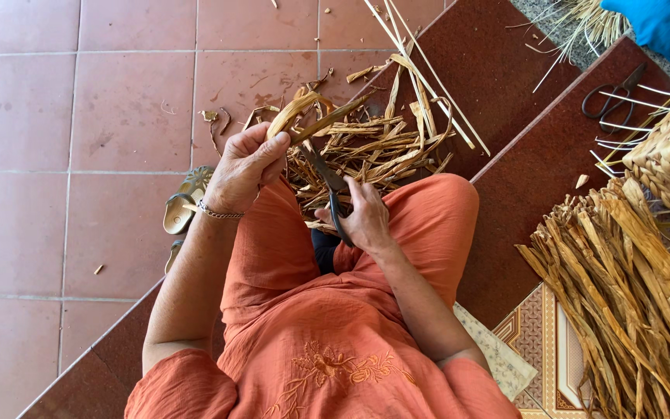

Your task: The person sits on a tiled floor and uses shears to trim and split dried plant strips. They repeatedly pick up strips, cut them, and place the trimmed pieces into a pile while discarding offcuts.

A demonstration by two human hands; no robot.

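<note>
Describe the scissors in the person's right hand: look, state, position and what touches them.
The scissors are dark metal with long, narrow blades, slightly parted. The right hand grips the looped handles near the lap, blades pointing up and away toward the curled dried leaf strip pinched by the left hand. The blade tips reach the strip's base, above a pile of leaf trimmings on the floor. The handles are mostly hidden by the fingers.

Orange embroidered clothes (327,341), tan dried strips (366,143), black scissors (333,190), terracotta tiles (79,116), blue cloth (661,27).
</note>
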